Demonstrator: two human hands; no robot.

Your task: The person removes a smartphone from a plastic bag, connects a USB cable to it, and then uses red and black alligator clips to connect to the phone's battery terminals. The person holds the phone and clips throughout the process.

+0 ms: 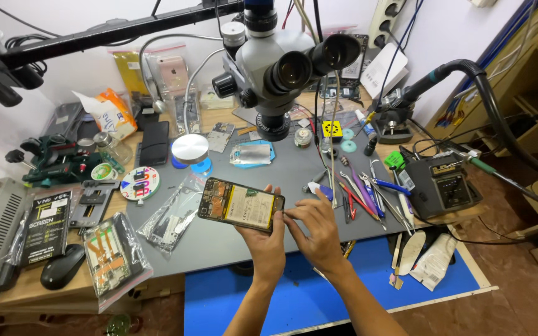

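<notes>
Overhead, a grey work mat (pixel 319 186) covers a cluttered repair bench, with a stereo microscope (pixel 275 68) standing at its far edge and a soldering station (pixel 441 185) to the right. Near the mat's front edge, the left hand (pixel 264 239) grips an opened smartphone (pixel 241 204) from beneath, fingers curled around its right end, its back cover off so a battery and circuit boards show. The right hand (pixel 319 231) touches the phone's right edge, fingertips pressed together there. Tweezers and small tools (pixel 362 196) lie just right of the hands.
</notes>
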